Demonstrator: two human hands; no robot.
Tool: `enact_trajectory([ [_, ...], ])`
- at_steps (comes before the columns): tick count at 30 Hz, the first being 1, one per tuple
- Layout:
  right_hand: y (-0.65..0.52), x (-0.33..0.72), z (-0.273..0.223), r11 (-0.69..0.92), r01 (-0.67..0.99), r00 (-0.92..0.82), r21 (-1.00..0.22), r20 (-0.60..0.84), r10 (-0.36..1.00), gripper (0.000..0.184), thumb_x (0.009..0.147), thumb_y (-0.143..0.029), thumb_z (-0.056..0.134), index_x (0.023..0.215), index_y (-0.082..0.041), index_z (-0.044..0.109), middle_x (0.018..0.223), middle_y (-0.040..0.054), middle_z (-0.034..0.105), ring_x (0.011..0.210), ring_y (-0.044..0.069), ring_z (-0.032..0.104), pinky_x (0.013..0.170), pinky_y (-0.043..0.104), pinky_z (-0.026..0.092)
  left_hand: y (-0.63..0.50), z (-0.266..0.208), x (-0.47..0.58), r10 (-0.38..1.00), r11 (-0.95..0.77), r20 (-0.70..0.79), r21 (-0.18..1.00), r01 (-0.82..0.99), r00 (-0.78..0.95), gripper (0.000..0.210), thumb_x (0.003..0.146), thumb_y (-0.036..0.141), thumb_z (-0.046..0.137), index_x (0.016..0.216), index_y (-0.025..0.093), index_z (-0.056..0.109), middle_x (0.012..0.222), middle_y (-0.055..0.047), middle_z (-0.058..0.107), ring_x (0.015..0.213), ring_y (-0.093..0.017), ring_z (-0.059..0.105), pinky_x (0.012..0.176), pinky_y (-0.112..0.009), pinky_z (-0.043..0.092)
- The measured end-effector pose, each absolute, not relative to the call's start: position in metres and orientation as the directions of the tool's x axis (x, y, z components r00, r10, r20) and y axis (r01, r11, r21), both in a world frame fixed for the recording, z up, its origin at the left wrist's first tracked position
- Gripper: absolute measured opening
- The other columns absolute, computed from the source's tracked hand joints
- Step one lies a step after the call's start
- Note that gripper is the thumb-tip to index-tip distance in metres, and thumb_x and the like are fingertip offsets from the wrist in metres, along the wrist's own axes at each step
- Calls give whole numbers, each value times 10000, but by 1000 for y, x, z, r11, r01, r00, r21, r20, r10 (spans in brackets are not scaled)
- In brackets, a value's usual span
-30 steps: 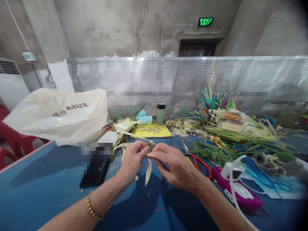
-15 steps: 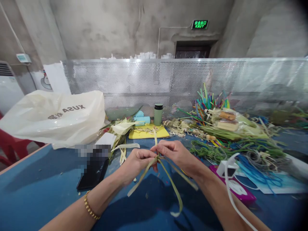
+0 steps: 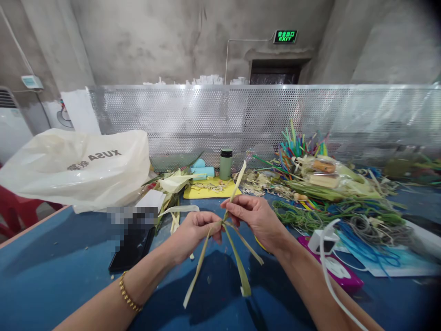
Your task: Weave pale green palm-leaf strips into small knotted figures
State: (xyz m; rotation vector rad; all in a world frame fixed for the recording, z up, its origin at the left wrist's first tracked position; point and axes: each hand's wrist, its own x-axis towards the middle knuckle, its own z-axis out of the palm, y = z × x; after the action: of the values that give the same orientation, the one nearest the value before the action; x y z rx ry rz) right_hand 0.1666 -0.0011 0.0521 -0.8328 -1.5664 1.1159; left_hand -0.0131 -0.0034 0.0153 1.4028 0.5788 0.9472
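Note:
Several pale green leaf strips (image 3: pixel 236 257) meet at a small knot between my hands, above the blue table (image 3: pixel 165 299). My left hand (image 3: pixel 200 230) pinches the knot from the left, thumb and finger closed on it. One strip hangs down toward me beside that thumb, and two more dangle from the middle and right. My right hand (image 3: pixel 253 214) is closed with thumb and forefinger on the strip that points up and away, its tip standing free above the fingers. The exact crossing of the strips at the knot is partly covered by fingertips.
A black phone (image 3: pixel 132 246) lies left, near a white plastic bag (image 3: pixel 103 170). Behind stand a green bottle (image 3: pixel 226 164) and a yellow sheet (image 3: pixel 196 192) with scraps. On the right are green cords (image 3: pixel 317 214), a purple power strip (image 3: pixel 339 271) and a white cable (image 3: pixel 325 271).
The upper strip has swung to the right and its tip now stands higher, with my right fingers gripping it. The dangling strips have shifted; the right one hangs closer in.

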Motion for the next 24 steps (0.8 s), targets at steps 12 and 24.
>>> enact_trajectory([
  [12, -1, 165, 49, 330, 59, -255, -942, 305, 918, 302, 782, -430, 633, 793, -129, 656, 567, -24, 502, 479, 68, 434, 438, 203, 323, -4, 14, -11, 826, -29, 175, 962, -271, 535, 187, 761, 295, 661, 740, 110, 641, 629, -38, 610, 598, -111, 529, 650, -243, 385],
  [24, -5, 164, 50, 297, 33, -332, -954, 270, 904, 194, 733, -277, 675, 859, -131, 656, 665, 1, 599, 520, 66, 467, 490, 204, 370, -4, 14, -12, 834, -51, 187, 963, -265, 519, 194, 776, 306, 651, 738, 117, 635, 614, -34, 603, 604, -107, 523, 641, -236, 368],
])
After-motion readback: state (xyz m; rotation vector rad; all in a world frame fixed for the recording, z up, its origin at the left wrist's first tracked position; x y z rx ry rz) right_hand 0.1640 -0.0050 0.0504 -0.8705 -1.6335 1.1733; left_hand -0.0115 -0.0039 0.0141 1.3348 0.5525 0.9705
